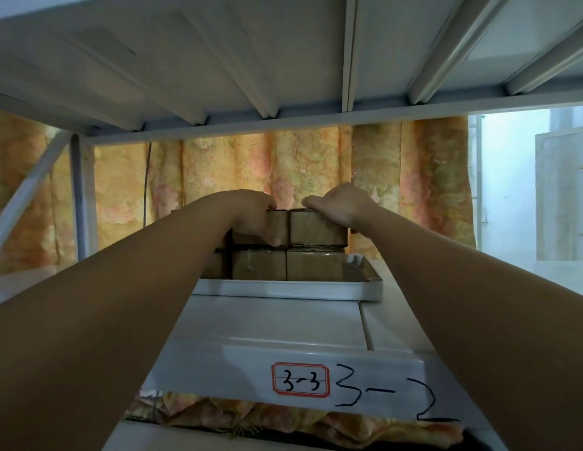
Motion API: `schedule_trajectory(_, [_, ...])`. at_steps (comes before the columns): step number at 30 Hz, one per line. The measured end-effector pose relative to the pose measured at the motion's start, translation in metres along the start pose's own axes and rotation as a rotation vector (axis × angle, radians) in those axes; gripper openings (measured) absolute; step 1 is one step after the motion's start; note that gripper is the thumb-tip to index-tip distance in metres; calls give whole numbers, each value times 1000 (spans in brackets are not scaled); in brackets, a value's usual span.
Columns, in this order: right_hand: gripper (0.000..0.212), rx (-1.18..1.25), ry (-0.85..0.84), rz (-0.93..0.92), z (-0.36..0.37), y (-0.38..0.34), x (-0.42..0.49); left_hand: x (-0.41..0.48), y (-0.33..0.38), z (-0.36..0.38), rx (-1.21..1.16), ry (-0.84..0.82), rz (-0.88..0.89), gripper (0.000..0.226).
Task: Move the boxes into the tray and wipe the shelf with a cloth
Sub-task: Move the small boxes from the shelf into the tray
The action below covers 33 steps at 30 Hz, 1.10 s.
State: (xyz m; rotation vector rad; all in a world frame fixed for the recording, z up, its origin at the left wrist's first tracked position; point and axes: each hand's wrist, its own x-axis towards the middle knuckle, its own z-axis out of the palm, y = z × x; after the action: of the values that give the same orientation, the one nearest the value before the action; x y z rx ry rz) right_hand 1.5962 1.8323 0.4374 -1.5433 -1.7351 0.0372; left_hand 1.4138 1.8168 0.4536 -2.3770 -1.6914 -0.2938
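A white tray (283, 290) sits on the white metal shelf (270, 323) ahead of me. Brown taped cardboard boxes are stacked in it in two layers. The lower layer (311, 265) fills the tray front. My left hand (256, 216) grips the upper left box (278, 227), thumb on its front face and fingers over its top. The upper right box (318, 231) is under my right hand (340, 205), whose fingers curl over its top edge. Both upper boxes stand side by side, touching.
The shelf above (283, 60) hangs low over the boxes. A shelf post (78, 196) and a diagonal brace stand at left. An orange patterned curtain (316, 164) hangs behind. The shelf's front lip carries a "3-3" label (300, 379). Crumpled patterned fabric (283, 421) lies on the level below.
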Motion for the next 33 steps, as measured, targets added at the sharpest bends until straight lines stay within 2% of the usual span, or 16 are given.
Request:
schedule_trajectory(4, [63, -101, 86, -52, 0, 3, -5, 0, 1, 5, 44, 16, 27, 73])
schedule_trajectory(9, [74, -121, 100, -97, -7, 4, -9, -1, -3, 4, 52, 11, 80, 64])
schedule_trajectory(15, [72, -110, 87, -151, -5, 9, -16, 0, -5, 8, 95, 34, 77, 69])
schedule_trajectory(19, [76, -142, 108, -167, -4, 11, -20, 0, -4, 9, 88, 95, 117, 63])
schedule_trajectory(21, [86, -207, 101, -166, -3, 13, -22, -1, -3, 12, 101, 108, 112, 70])
schedule_trajectory(26, [96, -324, 27, -198, -5, 16, -23, -5, -3, 26, 220, 141, 37, 110])
schedule_trajectory(28, [99, -325, 5, -212, -6, 17, -25, -6, -2, 32, 257, 192, 37, 112])
schedule_trajectory(33, [107, -383, 19, -245, -6, 15, -28, -5, -6, 37, 246, 257, 45, 101])
